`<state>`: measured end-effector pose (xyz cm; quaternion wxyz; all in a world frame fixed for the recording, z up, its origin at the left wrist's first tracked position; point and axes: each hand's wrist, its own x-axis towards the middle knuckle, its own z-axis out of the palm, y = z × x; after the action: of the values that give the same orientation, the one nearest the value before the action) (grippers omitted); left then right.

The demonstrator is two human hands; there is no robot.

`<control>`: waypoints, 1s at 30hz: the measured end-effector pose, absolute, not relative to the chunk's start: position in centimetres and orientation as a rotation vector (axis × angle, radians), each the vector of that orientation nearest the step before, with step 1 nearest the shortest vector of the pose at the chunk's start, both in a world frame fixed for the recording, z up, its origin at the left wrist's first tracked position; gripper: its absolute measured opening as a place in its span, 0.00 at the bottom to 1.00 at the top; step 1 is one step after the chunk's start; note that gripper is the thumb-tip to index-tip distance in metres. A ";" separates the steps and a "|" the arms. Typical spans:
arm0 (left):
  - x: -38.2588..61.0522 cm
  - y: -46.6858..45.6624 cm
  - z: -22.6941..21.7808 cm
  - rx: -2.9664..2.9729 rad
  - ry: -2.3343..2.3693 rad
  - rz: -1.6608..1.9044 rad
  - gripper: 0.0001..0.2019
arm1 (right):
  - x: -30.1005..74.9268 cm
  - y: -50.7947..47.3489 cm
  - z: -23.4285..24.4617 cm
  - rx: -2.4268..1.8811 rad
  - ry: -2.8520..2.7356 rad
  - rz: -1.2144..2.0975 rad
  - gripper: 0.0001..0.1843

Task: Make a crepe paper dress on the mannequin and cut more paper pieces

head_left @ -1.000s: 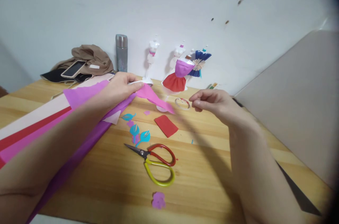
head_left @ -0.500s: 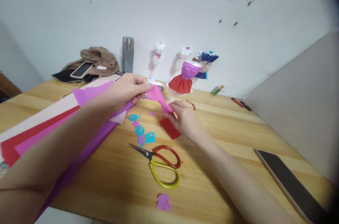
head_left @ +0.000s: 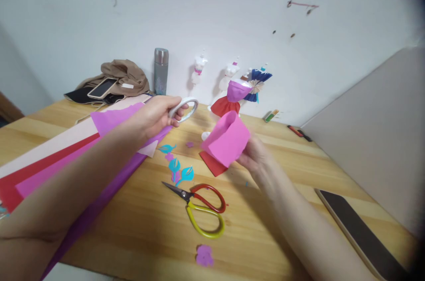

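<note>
My left hand [head_left: 168, 113] grips a roll of white tape [head_left: 194, 110], held up above the table. In my right hand [head_left: 254, 155] is a curled pink strip of paper [head_left: 229, 141], its top edge bent into an open loop. Under that strip lies a folded red piece of paper [head_left: 214, 167], partly covered. Nearer me, scissors [head_left: 195, 205] with one red and one yellow handle lie with blades pointing left. Blue leaf-shaped cutouts [head_left: 186, 174] and small purple flower cutouts [head_left: 204, 255] are scattered around them.
Coloured paper sheets [head_left: 49, 161] lie under my left forearm. Along the wall stand a thermos [head_left: 161, 71], small white dress forms [head_left: 198, 71] and one in a purple top and red skirt [head_left: 238, 90]. A phone [head_left: 358, 232] lies at right, a brown cloth [head_left: 128, 77] at back left.
My left hand has let go of the pink paper and now holds the tape roll up off the table. My right hand has moved right, and the paper shows curled into a loop.
</note>
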<state>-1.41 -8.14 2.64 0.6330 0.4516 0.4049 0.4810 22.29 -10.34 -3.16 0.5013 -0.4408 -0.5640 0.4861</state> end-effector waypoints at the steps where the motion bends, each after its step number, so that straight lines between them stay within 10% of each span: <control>1: -1.3 -7.9 2.2 1.035 0.920 1.085 0.09 | 22.0 -10.3 -3.3 -1.024 -1.241 1.203 0.13; 13: 1.5 -10.0 -0.4 1.130 0.551 0.829 0.22 | 19.4 -10.4 -4.9 -0.617 -0.563 1.463 0.06; 30: 1.3 -9.4 0.5 1.097 0.965 0.951 0.06 | 22.3 -8.6 -4.6 -0.689 -0.694 1.162 0.12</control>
<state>1.35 -9.43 0.50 0.6435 0.4816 0.4237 0.4177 22.34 -8.60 -4.63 0.7254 -0.3123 -0.3145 0.5267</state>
